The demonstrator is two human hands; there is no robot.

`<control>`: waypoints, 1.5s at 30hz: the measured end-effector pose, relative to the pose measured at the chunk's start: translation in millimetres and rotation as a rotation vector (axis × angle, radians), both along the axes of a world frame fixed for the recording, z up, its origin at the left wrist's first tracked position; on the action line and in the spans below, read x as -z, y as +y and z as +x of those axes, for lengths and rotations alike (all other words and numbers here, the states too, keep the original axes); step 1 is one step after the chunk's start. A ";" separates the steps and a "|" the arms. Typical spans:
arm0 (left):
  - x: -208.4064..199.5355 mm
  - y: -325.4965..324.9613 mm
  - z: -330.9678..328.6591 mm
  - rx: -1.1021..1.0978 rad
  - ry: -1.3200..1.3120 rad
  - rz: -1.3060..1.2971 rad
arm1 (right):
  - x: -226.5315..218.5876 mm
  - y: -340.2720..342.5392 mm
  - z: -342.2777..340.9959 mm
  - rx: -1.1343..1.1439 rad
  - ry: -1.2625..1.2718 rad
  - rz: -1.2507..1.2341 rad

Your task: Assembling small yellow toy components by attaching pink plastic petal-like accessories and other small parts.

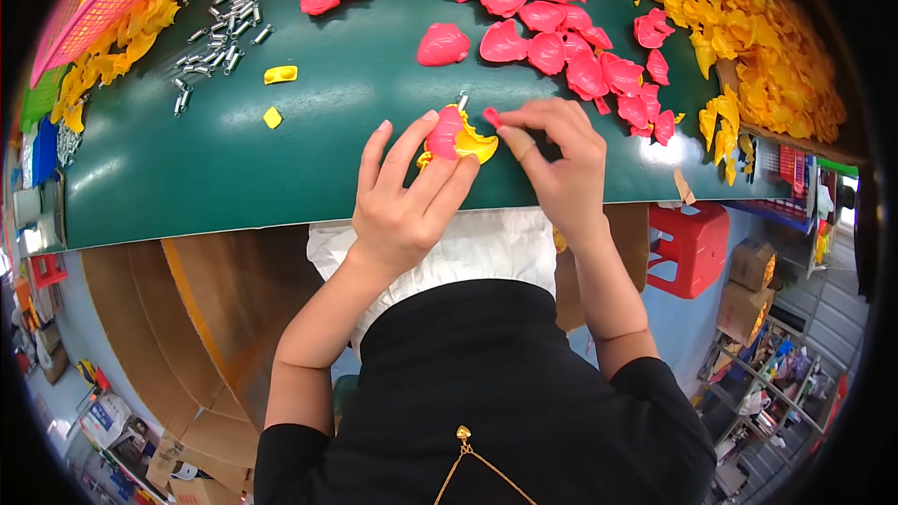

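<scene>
Near the table's front edge, my left hand [409, 198] is closed on a plastic part made of a pink shell [444, 137] and a yellow shell [477, 147]. A small metal spring [462, 101] shows at the top of this part; whether it is attached I cannot tell. Just to the right, my right hand [569, 166] pinches a small pink plastic piece [491, 118] between thumb and forefinger, apart from the shells. A finger of that hand wears a tan bandage. Two small yellow pieces [280, 75] lie farther left on the green table [355, 65].
Metal springs [224, 36] are scattered at the left. Pink shells [543, 17] spread over the far middle and right. Yellow pieces [767, 51] fill a cardboard box at the right; a pink basket [98, 5] stands far left. Below the table are a red stool [690, 248] and cardboard [159, 318].
</scene>
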State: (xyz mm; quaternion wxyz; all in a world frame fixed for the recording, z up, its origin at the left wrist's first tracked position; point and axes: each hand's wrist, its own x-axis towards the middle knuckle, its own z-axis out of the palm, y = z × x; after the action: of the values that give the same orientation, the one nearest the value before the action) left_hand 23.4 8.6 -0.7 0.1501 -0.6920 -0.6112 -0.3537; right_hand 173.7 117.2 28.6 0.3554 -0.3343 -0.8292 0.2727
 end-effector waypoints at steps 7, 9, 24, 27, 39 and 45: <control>0.4 1.5 2.0 -0.002 -0.002 0.003 | 3.0 -17.0 -9.9 0.000 -0.056 0.143; -1.4 4.5 0.6 0.022 0.001 0.044 | -0.1 -14.5 -10.7 -0.019 -0.089 0.158; -1.8 7.4 -1.2 0.050 -0.017 0.033 | -5.5 -6.6 7.2 -0.193 -0.187 0.085; -7.9 7.2 -1.4 0.148 -0.040 0.043 | -5.5 -3.2 7.4 -0.128 -0.060 -0.007; -19.3 -6.6 24.0 0.956 -2.079 -0.942 | -51.5 3.9 51.6 -0.335 0.038 -0.072; -20.2 1.8 35.3 0.884 -2.249 -0.613 | -36.9 81.3 176.2 0.828 -0.421 0.350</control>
State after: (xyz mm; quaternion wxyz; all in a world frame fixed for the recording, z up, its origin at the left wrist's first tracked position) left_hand 58.8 10.4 19.5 -0.7548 -0.1584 -0.1730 -0.6125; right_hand 349.9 198.5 65.6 0.3097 -0.6188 -0.7138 -0.1083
